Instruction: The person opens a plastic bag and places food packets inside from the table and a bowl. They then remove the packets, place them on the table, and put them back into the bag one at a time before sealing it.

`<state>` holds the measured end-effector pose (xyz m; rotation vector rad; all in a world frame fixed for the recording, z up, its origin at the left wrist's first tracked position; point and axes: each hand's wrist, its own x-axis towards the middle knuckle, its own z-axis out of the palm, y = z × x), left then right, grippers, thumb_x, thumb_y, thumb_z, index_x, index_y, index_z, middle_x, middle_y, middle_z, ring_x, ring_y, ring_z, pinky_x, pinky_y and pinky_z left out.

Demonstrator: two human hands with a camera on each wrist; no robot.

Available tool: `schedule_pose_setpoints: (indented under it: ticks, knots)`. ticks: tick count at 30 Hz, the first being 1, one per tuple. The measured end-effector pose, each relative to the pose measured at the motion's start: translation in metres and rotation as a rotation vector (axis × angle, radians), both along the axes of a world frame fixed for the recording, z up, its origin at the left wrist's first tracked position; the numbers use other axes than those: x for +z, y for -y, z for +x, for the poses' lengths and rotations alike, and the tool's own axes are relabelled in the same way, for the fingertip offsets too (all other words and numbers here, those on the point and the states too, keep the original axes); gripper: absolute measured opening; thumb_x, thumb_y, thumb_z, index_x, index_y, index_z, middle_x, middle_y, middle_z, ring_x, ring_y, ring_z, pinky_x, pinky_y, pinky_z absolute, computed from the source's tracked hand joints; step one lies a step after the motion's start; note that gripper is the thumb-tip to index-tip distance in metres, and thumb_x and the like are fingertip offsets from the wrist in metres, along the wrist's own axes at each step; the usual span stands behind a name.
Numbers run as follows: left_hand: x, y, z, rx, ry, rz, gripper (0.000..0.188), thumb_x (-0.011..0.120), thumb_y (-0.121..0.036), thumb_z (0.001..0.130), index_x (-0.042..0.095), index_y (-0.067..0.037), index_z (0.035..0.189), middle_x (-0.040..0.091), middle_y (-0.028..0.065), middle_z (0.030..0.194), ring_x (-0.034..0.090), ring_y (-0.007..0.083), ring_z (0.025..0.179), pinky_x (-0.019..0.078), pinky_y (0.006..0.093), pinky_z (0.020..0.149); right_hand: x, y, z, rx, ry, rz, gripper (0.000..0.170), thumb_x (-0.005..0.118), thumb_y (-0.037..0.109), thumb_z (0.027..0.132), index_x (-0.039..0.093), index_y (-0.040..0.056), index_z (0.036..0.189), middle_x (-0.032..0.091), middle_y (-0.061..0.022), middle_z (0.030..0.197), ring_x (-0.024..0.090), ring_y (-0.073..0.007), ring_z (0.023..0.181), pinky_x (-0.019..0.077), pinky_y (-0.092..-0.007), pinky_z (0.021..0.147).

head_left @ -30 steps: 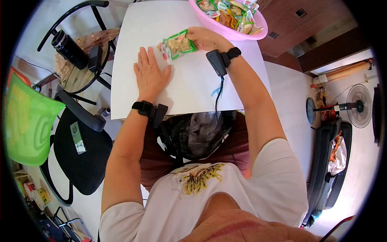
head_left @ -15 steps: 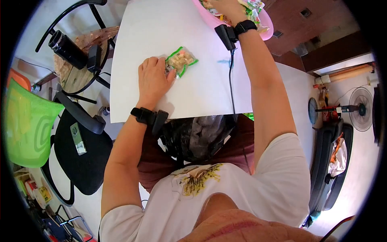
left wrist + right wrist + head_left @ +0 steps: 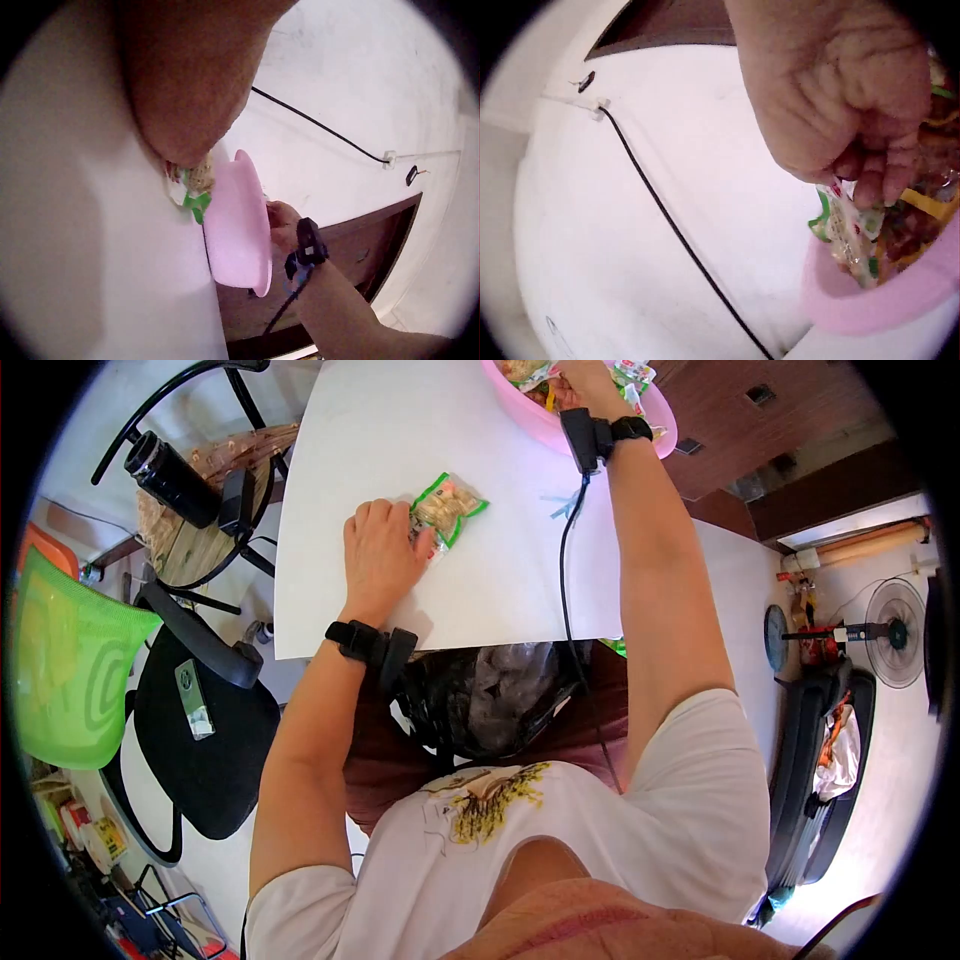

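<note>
On the white table, my left hand (image 3: pixel 382 555) has bent fingers, with its thumb over the near left corner of a green-edged clear snack packet (image 3: pixel 450 510). The same packet (image 3: pixel 196 187) shows past the hand in the left wrist view, pale pieces inside, its corner hidden under the fingers. At the far right, my right hand (image 3: pixel 595 388) reaches into a pink basin (image 3: pixel 545 428) of several packets. Its curled fingers (image 3: pixel 870 180) pinch the top of a white-and-green snack packet (image 3: pixel 847 232) inside the basin's rim, in the right wrist view.
A black plastic bag (image 3: pixel 490 700) sits below the table's near edge, between the person's legs. To the left are a chair holding a black flask (image 3: pixel 172 480) and another chair with a phone (image 3: pixel 194 700) on its seat. A cable (image 3: pixel 565 580) trails from the right wrist.
The right hand has laid a packet beside the left hand and moved up and right into the basin. The left hand's straight fingers have bent onto that packet's corner.
</note>
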<state>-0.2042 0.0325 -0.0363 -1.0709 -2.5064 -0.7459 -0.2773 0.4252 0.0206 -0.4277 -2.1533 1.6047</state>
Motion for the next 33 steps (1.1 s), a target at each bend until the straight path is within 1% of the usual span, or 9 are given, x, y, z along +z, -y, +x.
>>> schedule_pose_setpoints:
  ticks: [2, 5, 6, 10, 18, 23, 26, 29, 33]
  knots:
    - [-0.001, 0.000, -0.001, -0.004, -0.007, 0.005, 0.030, 0.064, -0.024, 0.076, 0.058, -0.003, 0.096, 0.055, 0.0115, 0.094, 0.050, 0.0289, 0.097, 0.0372, 0.0413, 0.083, 0.021, 0.022, 0.025, 0.114, -0.268, -0.126, 0.014, 0.055, 0.015, 0.083, 0.058, 0.0027, 0.076, 0.056, -0.0055, 0.065, 0.055, -0.0128, 0.059, 0.0463, -0.0299, 0.050]
    - [-0.002, 0.002, 0.000, -0.005, -0.026, -0.003, 0.030, 0.064, -0.024, 0.076, 0.058, -0.003, 0.096, 0.056, 0.0117, 0.093, 0.050, 0.0296, 0.096, 0.0377, 0.0416, 0.081, 0.069, 0.069, 0.072, -0.142, -0.137, 0.243, 0.016, 0.047, 0.016, 0.088, 0.051, 0.0092, 0.074, 0.048, 0.0003, 0.066, 0.047, -0.0101, 0.056, 0.0394, -0.0230, 0.049]
    - [-0.002, 0.002, -0.001, -0.005, -0.035, -0.009, 0.030, 0.063, -0.024, 0.076, 0.059, -0.003, 0.096, 0.056, 0.0118, 0.093, 0.050, 0.0298, 0.096, 0.0379, 0.0417, 0.081, 0.077, 0.087, 0.089, -0.039, -0.201, -0.017, 0.022, 0.045, 0.016, 0.088, 0.052, 0.0068, 0.070, 0.051, 0.0005, 0.066, 0.047, -0.0094, 0.057, 0.0395, -0.0241, 0.050]
    - [-0.005, 0.000, -0.001, 0.002, -0.045, -0.008, 0.030, 0.061, -0.026, 0.077, 0.059, -0.004, 0.097, 0.057, 0.0118, 0.094, 0.051, 0.0300, 0.096, 0.0385, 0.0418, 0.081, 0.061, 0.095, 0.133, 0.002, -0.197, 0.554, 0.020, 0.049, 0.018, 0.090, 0.057, 0.0036, 0.078, 0.054, 0.0009, 0.066, 0.050, -0.0084, 0.059, 0.0422, -0.0234, 0.054]
    - [-0.013, 0.001, -0.004, 0.033, -0.060, -0.062, 0.030, 0.059, -0.029, 0.079, 0.061, -0.004, 0.097, 0.059, 0.0113, 0.094, 0.052, 0.0291, 0.098, 0.0395, 0.0422, 0.082, 0.019, 0.186, 0.177, -0.046, -0.074, 1.138, 0.015, 0.054, 0.021, 0.080, 0.054, 0.0067, 0.075, 0.057, -0.0125, 0.073, 0.056, -0.0333, 0.071, 0.0447, -0.0417, 0.061]
    - [-0.014, 0.001, -0.006, 0.046, -0.070, -0.058, 0.029, 0.058, -0.029, 0.080, 0.062, -0.005, 0.097, 0.060, 0.0117, 0.094, 0.053, 0.0295, 0.097, 0.0400, 0.0428, 0.081, -0.020, 0.231, 0.201, 0.370, 0.109, 0.782, 0.027, 0.063, 0.034, 0.079, 0.058, 0.0082, 0.086, 0.056, -0.0103, 0.079, 0.057, -0.0302, 0.077, 0.0447, -0.0421, 0.065]
    - [-0.020, 0.001, -0.008, 0.041, -0.093, -0.051, 0.028, 0.058, -0.029, 0.081, 0.062, -0.005, 0.095, 0.061, 0.0121, 0.093, 0.054, 0.0303, 0.095, 0.0408, 0.0436, 0.080, -0.032, 0.215, 0.195, 0.280, -0.107, 0.970, 0.034, 0.064, 0.037, 0.079, 0.060, 0.0086, 0.098, 0.056, -0.0154, 0.095, 0.053, -0.0353, 0.093, 0.0449, -0.0447, 0.073]
    - [-0.017, 0.001, -0.008, 0.030, -0.069, -0.058, 0.027, 0.057, -0.029, 0.082, 0.062, -0.005, 0.093, 0.062, 0.0124, 0.091, 0.054, 0.0313, 0.092, 0.0413, 0.0443, 0.078, -0.046, 0.210, 0.194, 0.091, -0.006, 0.992, 0.053, 0.065, 0.041, 0.078, 0.053, 0.0110, 0.120, 0.045, -0.0232, 0.119, 0.040, -0.0453, 0.113, 0.0421, -0.0493, 0.086]
    - [-0.016, 0.003, -0.007, 0.034, -0.049, -0.063, 0.025, 0.057, -0.028, 0.082, 0.063, -0.005, 0.090, 0.061, 0.0119, 0.087, 0.054, 0.0318, 0.090, 0.0419, 0.0443, 0.077, -0.050, 0.241, 0.188, 0.248, 0.311, 1.024, 0.073, 0.066, 0.045, 0.076, 0.036, 0.0188, 0.137, 0.019, -0.0251, 0.142, 0.019, -0.0515, 0.128, 0.0318, -0.0627, 0.094]
